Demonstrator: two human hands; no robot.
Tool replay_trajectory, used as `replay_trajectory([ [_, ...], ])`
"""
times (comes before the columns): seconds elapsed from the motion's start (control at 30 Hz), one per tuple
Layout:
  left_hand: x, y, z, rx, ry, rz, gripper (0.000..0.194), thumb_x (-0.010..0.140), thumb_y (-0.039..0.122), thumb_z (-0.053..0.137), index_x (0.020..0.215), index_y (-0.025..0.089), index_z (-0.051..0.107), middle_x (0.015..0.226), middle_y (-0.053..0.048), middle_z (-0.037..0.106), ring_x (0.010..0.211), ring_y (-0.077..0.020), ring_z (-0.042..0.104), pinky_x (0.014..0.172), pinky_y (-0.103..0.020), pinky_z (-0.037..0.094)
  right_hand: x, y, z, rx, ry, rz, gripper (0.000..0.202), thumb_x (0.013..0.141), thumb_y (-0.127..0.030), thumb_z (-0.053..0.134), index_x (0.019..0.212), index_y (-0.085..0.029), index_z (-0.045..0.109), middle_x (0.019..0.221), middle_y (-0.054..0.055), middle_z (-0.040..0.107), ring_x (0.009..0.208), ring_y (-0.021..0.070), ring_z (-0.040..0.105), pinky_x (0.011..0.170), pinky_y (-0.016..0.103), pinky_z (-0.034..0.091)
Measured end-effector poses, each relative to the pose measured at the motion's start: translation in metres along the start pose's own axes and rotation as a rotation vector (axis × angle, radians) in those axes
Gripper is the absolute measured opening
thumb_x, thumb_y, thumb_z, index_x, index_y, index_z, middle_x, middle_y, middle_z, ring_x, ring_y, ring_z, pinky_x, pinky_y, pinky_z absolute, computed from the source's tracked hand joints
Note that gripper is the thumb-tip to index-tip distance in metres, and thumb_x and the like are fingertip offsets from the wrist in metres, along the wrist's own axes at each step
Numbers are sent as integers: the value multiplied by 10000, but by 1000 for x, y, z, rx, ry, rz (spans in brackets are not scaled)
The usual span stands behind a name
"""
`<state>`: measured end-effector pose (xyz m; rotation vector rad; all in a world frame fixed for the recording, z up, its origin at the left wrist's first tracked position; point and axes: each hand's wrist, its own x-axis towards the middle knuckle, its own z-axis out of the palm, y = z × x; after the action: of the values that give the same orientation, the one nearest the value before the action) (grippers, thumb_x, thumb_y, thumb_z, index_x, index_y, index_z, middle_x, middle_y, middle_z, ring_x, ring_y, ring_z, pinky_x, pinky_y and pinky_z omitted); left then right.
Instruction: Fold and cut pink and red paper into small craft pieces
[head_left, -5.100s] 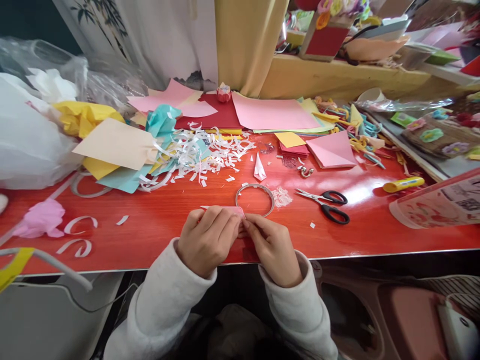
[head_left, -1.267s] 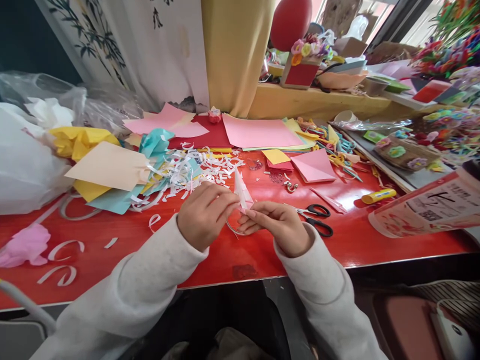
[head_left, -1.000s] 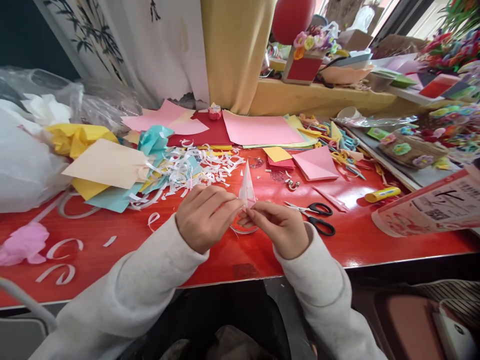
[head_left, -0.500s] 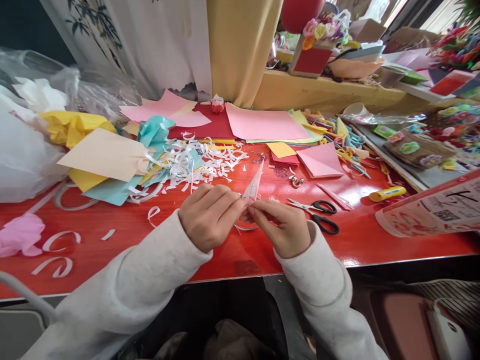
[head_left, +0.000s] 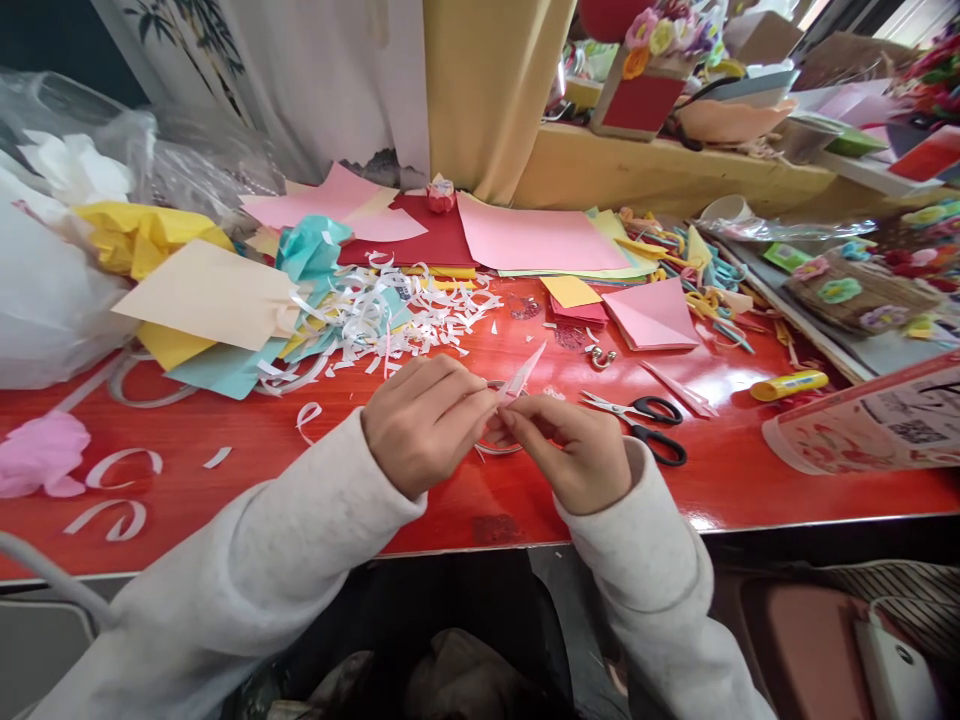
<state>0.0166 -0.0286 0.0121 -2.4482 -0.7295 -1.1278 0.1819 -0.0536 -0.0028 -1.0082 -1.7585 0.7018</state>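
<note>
Between my two hands is a narrow, pointed piece of folded pink paper, its tip aimed away from me. My left hand pinches its near end from the left, the fingertips partly hidden. My right hand grips the same end from the right with thumb and forefinger. Under the hands, part of a pale ring-shaped roll shows on the red table. Black-handled scissors lie just right of my right hand, blades pointing left.
Shredded white paper strips and coloured sheets pile up at the back left. Folded pink paper and a yellow glue stick lie to the right. A pink-printed plastic cup lies tilted near the right edge.
The pink paper's tip has swung a little rightward and lower. Both hands keep their pinch on it. The whole view has shifted slightly.
</note>
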Motion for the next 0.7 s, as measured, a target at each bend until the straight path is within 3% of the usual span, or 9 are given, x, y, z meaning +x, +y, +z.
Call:
replay_trajectory([
  [0.7,0,-3,0,-162,-44,-38,87,781,117,533,777,108,619,716,-68,644,694,-145,544,649,-286,492,3,-8,-4,-28,-48,21,106,765,-116,510,770,-138,614,654,43,680,570,122,657,550,215,563],
])
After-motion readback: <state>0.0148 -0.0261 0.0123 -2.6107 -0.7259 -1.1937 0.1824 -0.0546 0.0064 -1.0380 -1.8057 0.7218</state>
